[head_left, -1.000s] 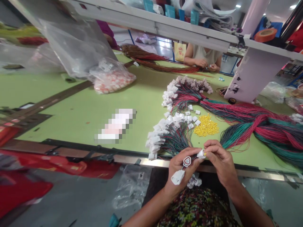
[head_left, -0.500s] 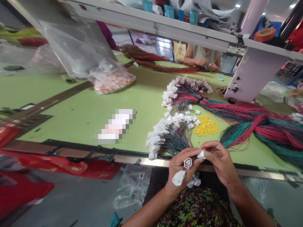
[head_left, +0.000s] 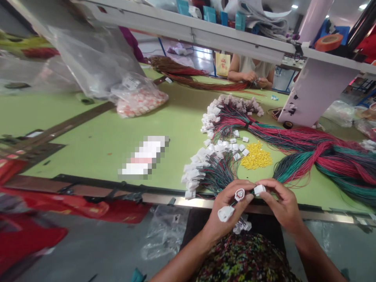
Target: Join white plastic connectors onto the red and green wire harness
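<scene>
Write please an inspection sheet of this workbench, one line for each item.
Surface: green table with a metal front edge.
Job's things: red-faced connector and small white connector, close together over the table edge.
Clutter: pile of small yellow parts; bag of pink and white parts.
Grippers: left hand pinches the red-faced connector; right hand pinches the small white connector.
Cables: red and green wire bundles, white plugs at their ends.
Surroundings: another person's hands across the table; overhead shelf.

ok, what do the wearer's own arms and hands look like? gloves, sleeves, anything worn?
Left hand and right hand are bare: no gloves, rings or watch visible. Left forearm and right forearm are uncovered to the frame edge; no sleeve shows. Between them is a dark garment with a dense multicoloured floral print.
</scene>
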Action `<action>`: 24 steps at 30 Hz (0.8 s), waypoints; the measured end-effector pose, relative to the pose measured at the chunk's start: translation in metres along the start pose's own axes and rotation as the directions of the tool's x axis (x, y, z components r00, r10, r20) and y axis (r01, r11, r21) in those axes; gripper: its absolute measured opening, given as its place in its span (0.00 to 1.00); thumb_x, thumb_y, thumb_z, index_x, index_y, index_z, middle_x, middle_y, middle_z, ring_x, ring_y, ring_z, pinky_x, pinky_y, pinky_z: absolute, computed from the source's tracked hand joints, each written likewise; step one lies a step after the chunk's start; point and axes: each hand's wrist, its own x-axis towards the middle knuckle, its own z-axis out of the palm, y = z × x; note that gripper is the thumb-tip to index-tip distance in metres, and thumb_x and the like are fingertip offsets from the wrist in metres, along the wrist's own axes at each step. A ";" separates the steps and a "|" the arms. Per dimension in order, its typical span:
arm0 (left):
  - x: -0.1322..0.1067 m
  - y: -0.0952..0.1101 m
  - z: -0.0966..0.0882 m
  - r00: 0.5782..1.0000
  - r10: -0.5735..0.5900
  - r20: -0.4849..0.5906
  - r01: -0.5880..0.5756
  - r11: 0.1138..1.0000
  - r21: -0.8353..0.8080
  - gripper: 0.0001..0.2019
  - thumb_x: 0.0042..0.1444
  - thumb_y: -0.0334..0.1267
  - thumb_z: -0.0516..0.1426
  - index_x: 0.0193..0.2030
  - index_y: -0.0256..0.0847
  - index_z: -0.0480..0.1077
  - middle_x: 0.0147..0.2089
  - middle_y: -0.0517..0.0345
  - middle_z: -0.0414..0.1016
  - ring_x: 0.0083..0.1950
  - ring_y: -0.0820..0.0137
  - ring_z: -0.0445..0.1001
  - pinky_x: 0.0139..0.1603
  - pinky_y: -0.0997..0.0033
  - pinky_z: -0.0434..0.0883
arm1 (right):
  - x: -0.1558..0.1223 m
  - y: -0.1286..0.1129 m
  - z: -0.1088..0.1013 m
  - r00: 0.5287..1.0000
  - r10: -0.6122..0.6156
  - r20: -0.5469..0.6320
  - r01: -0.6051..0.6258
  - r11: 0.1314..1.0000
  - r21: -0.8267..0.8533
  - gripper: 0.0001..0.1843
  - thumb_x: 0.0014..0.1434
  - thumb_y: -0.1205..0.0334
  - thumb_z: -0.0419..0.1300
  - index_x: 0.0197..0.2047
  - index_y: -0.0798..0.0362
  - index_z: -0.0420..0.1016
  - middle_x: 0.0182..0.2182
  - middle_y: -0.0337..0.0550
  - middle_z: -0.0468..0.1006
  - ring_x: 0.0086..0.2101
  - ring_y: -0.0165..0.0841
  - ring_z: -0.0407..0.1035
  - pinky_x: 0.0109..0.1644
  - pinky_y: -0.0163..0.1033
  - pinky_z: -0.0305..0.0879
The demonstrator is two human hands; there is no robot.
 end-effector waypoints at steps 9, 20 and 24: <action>0.002 -0.005 0.001 0.989 -0.150 -0.013 0.150 0.988 0.039 0.10 0.66 0.40 0.57 0.45 0.40 0.79 0.30 0.57 0.80 0.28 0.71 0.75 0.30 0.72 0.72 | -0.039 0.001 -0.021 0.803 -0.113 0.585 0.319 0.911 -0.262 0.09 0.69 0.57 0.60 0.47 0.48 0.81 0.38 0.45 0.83 0.36 0.37 0.77 0.40 0.40 0.74; -0.004 -0.003 0.010 0.988 -0.079 0.135 0.071 0.995 0.065 0.13 0.60 0.32 0.59 0.50 0.39 0.77 0.43 0.49 0.84 0.42 0.62 0.81 0.45 0.64 0.78 | 0.007 -0.018 0.013 0.986 -0.165 0.010 0.165 0.982 -0.086 0.10 0.65 0.65 0.63 0.50 0.47 0.78 0.39 0.43 0.80 0.37 0.34 0.74 0.40 0.37 0.73; -0.004 -0.005 0.005 0.971 -0.194 0.141 0.217 0.961 -0.173 0.17 0.58 0.36 0.64 0.54 0.40 0.75 0.47 0.47 0.82 0.46 0.61 0.82 0.47 0.64 0.78 | 0.011 -0.009 0.008 0.996 -0.086 0.027 0.086 0.996 0.005 0.08 0.63 0.64 0.65 0.46 0.49 0.80 0.36 0.41 0.79 0.34 0.32 0.73 0.40 0.36 0.72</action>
